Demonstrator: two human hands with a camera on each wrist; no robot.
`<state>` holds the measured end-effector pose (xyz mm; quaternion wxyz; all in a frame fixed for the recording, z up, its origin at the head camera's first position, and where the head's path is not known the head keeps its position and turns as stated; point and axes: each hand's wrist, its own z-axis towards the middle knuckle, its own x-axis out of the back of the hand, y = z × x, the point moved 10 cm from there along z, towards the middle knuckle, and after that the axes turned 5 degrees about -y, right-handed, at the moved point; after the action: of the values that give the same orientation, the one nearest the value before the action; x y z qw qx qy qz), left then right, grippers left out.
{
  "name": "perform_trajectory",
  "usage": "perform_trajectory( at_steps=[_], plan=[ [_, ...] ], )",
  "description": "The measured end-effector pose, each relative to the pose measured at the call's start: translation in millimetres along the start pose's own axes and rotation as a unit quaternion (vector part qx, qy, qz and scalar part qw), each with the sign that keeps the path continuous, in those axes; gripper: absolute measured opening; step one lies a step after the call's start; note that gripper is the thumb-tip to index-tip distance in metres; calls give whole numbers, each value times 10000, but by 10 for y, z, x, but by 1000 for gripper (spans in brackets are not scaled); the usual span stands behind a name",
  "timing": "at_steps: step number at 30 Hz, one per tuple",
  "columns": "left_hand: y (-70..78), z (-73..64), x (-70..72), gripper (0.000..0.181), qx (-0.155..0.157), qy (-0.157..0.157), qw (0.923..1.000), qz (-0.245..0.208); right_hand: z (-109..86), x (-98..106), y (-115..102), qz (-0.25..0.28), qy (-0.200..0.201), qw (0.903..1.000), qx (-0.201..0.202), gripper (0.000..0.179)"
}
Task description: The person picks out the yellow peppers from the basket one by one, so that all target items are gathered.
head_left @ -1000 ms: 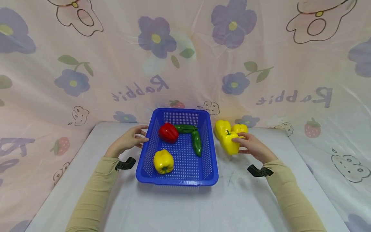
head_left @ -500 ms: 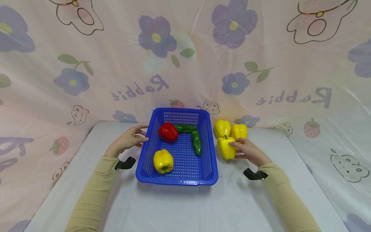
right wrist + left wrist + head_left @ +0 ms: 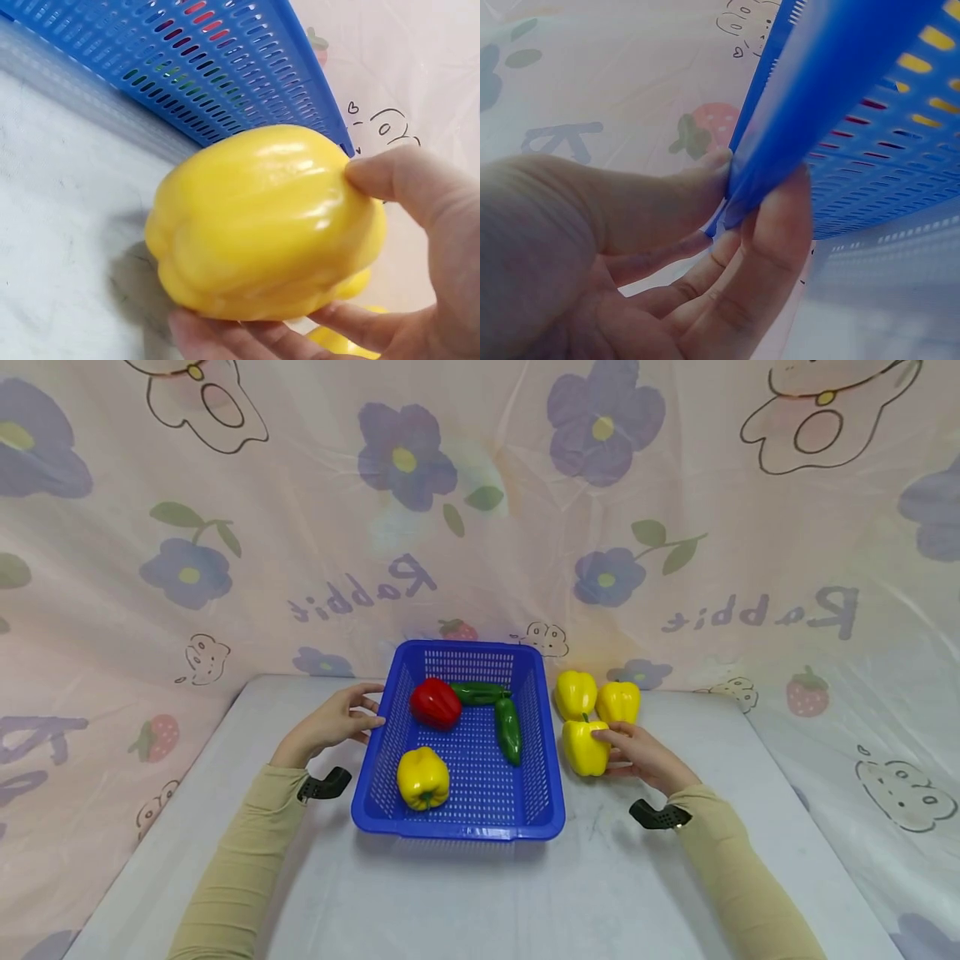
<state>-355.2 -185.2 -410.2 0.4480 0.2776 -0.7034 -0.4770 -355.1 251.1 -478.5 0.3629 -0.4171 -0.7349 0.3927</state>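
A blue plastic basket (image 3: 553, 777) stands on the table. My left hand (image 3: 337, 720) pinches its left rim; in the left wrist view the thumb and fingers (image 3: 780, 232) lie on either side of the rim. Just right of the basket, my right hand (image 3: 647, 753) grips a yellow bell pepper (image 3: 585, 748), stem upward. The right wrist view shows this pepper (image 3: 262, 225) between the thumb and the fingers below it. Whether it touches the table cannot be told. Inside the basket are a red bell pepper (image 3: 436, 703), another yellow bell pepper (image 3: 423, 779) and two green chili peppers (image 3: 507, 731).
Behind the gripped pepper, two more yellow bell peppers stand side by side, a left one (image 3: 576, 694) and a right one (image 3: 619, 702). A patterned cloth (image 3: 510, 560) hangs behind the white table (image 3: 465, 902). Black wrist mounts (image 3: 660, 816) sit on both forearms.
The gripped yellow bell pepper has come toward me and slightly left, away from the two behind it, and stands more upright. My left hand and the basket have stayed in place.
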Motion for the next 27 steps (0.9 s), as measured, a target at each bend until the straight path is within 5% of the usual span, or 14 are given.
perform_trajectory(
  at_steps=[27],
  plan=[
    [12,5,-5,61,106,38,9999,50,58,-6,95,187,-56,9996,-195,77]
  ],
)
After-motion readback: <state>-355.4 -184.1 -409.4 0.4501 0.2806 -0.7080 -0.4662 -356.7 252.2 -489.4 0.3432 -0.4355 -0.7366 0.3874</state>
